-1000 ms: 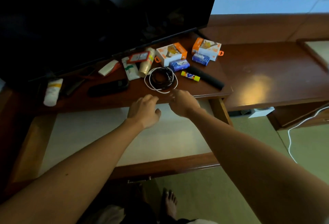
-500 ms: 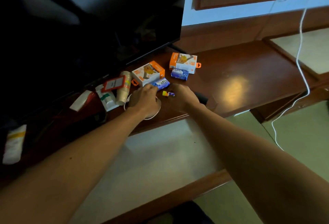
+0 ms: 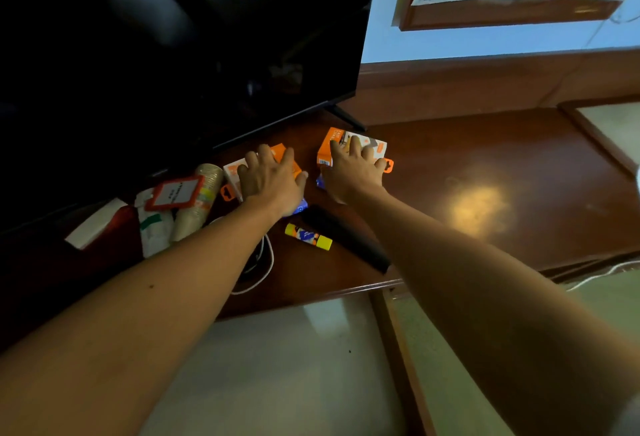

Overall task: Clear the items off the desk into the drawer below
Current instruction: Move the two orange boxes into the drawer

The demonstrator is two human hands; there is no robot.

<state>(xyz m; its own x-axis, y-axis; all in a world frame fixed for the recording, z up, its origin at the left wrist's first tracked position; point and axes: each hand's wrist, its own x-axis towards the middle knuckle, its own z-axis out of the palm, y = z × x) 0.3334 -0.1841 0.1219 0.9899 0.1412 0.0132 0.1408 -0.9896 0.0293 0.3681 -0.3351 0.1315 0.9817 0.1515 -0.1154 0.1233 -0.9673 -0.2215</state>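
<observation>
Step in hand: the pick-up, both hands down on a box at once, nothing in the drawer yet by the look of it. Left to right: a flat white packet [image 3: 90, 224] at the far left under the black TV screen [image 3: 180, 54], then a white pouch with green print [image 3: 154, 231], an orange-framed tag card [image 3: 176, 192] lying on it and on a stack of paper cups on its side [image 3: 199, 207]. The left hand [image 3: 269, 181] lies on the nearer orange-and-white carton [image 3: 232, 172], fingers spread and fairly straight over the top, no curl round the edges visible. A coiled white cable [image 3: 266, 262] runs under the left forearm (mostly hidden). In the middle: a small blue packet [image 3: 300, 207] peeking past the left wrist, a yellow-and-blue glue stick [image 3: 308, 236], a long black bar-shaped object [image 3: 346, 240]. The right hand [image 3: 353, 172] covers the farther orange-and-white carton [image 3: 325, 148], fingers over its top, thumb side near the orange hang tab; whether it grips, cannot tell. Next move, I'd judge: close the fingers round each carton, lift, bring them back over the desk edge and drop into the open wooden drawer with pale lining [image 3: 398, 342] below. In the way: the glue stick, bar and cable lie on the path back, so lift clear rather than drag. The dark wooden desk top [image 3: 485, 165] continues to the right.
</observation>
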